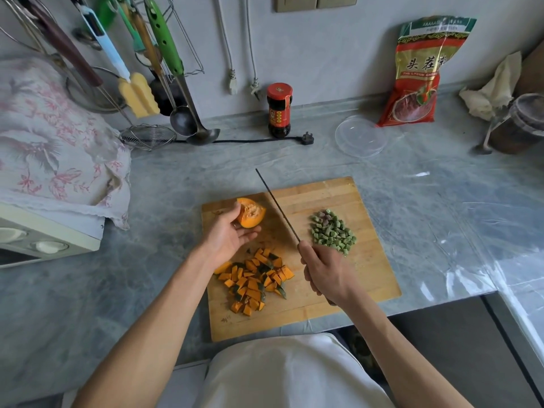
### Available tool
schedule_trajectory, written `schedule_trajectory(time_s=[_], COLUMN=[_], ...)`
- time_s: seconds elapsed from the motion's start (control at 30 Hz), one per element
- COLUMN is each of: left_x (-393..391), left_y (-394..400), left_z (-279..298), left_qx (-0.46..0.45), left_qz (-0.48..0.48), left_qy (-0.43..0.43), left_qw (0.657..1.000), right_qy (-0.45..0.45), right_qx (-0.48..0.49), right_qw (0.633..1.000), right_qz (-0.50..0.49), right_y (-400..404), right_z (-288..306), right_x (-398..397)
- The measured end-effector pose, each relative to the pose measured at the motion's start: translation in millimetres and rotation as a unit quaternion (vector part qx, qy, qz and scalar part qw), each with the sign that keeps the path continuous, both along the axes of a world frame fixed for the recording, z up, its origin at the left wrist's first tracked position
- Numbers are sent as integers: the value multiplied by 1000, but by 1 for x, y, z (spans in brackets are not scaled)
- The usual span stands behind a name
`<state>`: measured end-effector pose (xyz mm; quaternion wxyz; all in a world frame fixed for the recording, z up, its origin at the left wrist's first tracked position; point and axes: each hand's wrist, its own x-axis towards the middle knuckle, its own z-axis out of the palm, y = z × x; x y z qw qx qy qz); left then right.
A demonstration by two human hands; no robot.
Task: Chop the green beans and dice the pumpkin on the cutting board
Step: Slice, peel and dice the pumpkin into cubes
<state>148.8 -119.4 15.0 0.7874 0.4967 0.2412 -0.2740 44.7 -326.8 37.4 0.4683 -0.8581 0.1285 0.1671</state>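
A wooden cutting board [368,269] lies on the grey counter. My left hand [228,235] holds an uncut pumpkin wedge [250,212] at the board's far left corner, palm up with the thumb over it. Diced pumpkin [254,279] is heaped on the board's near left. Chopped green beans [331,231] form a pile on the right half. My right hand [325,272] grips the handle of a knife [276,203]. The blade is seen edge-on, pointing away between the wedge and the beans.
A dark sauce jar [279,108] and a black plug [307,139] sit behind the board. A clear plastic lid [360,135] and a red bag [418,75] are at the back right. Utensils hang at the back left above a cloth-covered appliance [53,160].
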Motion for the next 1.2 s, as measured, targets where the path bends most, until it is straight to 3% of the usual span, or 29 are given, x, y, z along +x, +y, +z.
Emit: schedule_trajectory(time_s=[0.13, 0.23, 0.4, 0.47, 0.93, 1.2], left_x=[-4, -4, -7, -8, -17, -14], left_y=[12, 18, 20, 18, 3, 3], left_z=[5, 6, 7, 9, 9, 5], left_qx=[-20, -2, 54, 70, 62, 112], left_qz=[13, 11, -27, -42, -29, -13], left_qy=[-13, -25, -54, -66, -84, -103], left_qw=[1000, 1000, 997, 995, 994, 988], right_qy=[3, 28, 79, 86, 91, 76], right_qx=[72, 179, 382, 417, 413, 368], right_qw=[997, 983, 917, 901, 901, 923], right_qz=[-4, -40, -90, -85, -95, -84], right_y=[8, 11, 7, 6, 7, 8], right_z=[3, 6, 18, 22, 22, 22], right_x=[2, 1, 0, 2, 5, 8])
